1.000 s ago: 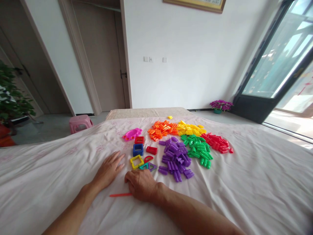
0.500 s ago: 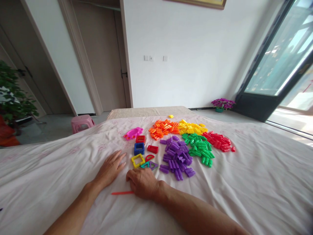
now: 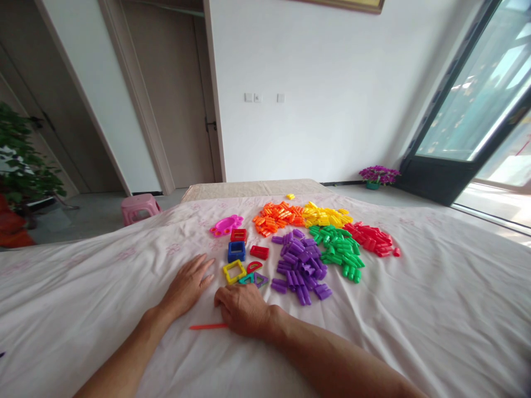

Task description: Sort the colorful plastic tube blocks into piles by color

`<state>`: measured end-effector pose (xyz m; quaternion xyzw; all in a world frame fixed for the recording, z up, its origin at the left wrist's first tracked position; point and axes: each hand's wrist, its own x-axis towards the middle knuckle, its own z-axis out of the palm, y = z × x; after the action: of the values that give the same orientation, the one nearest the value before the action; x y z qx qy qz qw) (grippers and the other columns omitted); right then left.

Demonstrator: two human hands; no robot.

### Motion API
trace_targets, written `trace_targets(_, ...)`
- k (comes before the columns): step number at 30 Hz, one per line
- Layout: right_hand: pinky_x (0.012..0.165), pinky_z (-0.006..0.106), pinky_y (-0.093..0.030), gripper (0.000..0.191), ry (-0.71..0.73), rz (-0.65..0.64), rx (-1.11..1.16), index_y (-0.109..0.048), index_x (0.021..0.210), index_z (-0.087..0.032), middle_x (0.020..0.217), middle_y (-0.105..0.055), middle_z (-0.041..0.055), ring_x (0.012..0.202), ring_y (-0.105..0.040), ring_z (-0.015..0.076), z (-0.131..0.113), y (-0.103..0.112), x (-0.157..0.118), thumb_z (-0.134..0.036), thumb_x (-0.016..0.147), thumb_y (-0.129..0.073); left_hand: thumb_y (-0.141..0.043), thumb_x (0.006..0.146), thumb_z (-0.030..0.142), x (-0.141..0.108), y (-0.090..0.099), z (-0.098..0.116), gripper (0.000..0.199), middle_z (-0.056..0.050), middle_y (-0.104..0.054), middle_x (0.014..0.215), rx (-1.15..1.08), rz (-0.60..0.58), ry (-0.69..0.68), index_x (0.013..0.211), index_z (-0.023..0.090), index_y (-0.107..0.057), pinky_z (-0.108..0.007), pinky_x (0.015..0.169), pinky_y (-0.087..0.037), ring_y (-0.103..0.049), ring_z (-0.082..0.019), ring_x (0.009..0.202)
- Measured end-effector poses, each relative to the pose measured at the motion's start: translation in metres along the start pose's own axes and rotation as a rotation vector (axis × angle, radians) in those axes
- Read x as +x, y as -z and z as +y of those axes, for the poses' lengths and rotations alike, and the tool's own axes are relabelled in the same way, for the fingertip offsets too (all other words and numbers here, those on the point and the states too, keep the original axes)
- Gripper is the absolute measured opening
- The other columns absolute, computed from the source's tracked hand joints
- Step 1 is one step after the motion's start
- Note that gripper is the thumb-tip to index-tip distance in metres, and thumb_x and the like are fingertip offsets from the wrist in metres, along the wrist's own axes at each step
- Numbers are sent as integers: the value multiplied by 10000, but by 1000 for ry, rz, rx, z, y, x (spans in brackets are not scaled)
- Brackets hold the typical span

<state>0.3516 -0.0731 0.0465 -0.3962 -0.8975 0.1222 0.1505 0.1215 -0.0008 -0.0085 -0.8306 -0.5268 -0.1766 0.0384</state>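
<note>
Orange stick, right end hidden

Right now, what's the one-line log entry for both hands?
left hand: open on sheet | right hand: curled, grip unclear, red-orange stick partly hidden there | nearby: purple pile, yellow frame

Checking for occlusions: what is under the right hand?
Part of an orange-red stick shows beside the right hand; its other end and anything else beneath the hand are covered.
</note>
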Motion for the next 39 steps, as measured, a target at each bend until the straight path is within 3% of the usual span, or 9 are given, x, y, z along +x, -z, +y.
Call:
trace_targets(14,681,255,-420,260,24,42,35,-649,1029,-251,999,-744,6,855,-676,168,2,-4,-1,-157,810,-545,-439,969,398,0,-2,-1,485,-139,-521,1491,0,31,-12,1386,196,-581,-466,1154,-386,-473,-266,1381)
trace_targets(20,777,270,-424,205,63,272,76,-651,1009,-222,921,-718,11,850,-635,158,7,4,-2,-150,876,-511,-451,966,353,1,3,2,424,-106,-605,1408,-86,77,-49,1330,216,-620,-447,1128,-438,-538,-238,1324)
trace_targets(25,917,359,-382,219,-166,469,-55,-637,1118,-232,1049,-687,54,1012,-558,222,27,19,-1,-210,938,-516,-468,973,369,0,14,13,365,-70,-654,1335,-232,113,-100,1271,251,-642,-399,1096,-480,-595,-203,1258)
trace_targets(30,985,391,-359,215,-362,361,-145,-627,1133,-225,1131,-659,87,1118,-527,245,39,16,0,-254,963,-498,-572,924,412,2,21,38,378,-71,-655,1326,-330,103,-148,1260,253,-641,-401,1090,-484,-596,-215,1251)
trace_targets(34,1005,378,-363,275,-335,260,-119,-612,1209,-251,1213,-643,74,1152,-522,236,37,11,-1,-331,970,-500,-624,893,390,6,20,54,336,-70,-647,1322,-339,60,-144,1201,263,-660,-400,1071,-493,-609,-223,1227)
trace_targets(39,1082,410,-316,555,-244,194,-79,-522,1386,-245,1361,-583,77,1257,-459,271,35,14,-5,-413,867,-622,-602,898,315,6,21,57,123,-55,-677,1173,-315,52,-149,984,248,-658,-356,993,-515,-645,-199,1114)
